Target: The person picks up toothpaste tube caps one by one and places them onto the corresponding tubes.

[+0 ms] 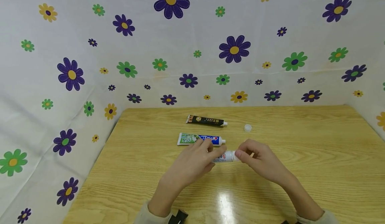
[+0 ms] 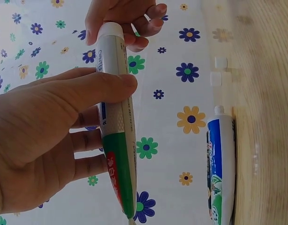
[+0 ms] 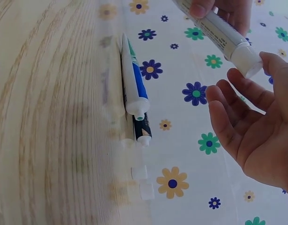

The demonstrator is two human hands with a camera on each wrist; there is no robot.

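My left hand (image 1: 190, 163) grips a toothpaste tube (image 2: 119, 154), silver-white toward the cap and green with a red patch at the tail. In the left wrist view, the thumb lies across its front and the other fingers are behind. The white cap (image 3: 247, 60) sits on the tube's end, facing right in the head view. Thumb and forefinger of my right hand (image 1: 266, 160) pinch this cap at its edges, and the other fingers are loosely bent. The tube is held above the table, and my left hand partly hides it in the head view.
Beyond the hands, a green-and-blue toothpaste tube (image 1: 184, 139) lies uncapped on the wooden table (image 1: 135, 170). A black toothpaste tube (image 1: 207, 120) lies behind it, also uncapped. Two loose white caps (image 2: 221, 63) stand to their right. A flowered cloth (image 1: 204, 26) hangs behind the table.
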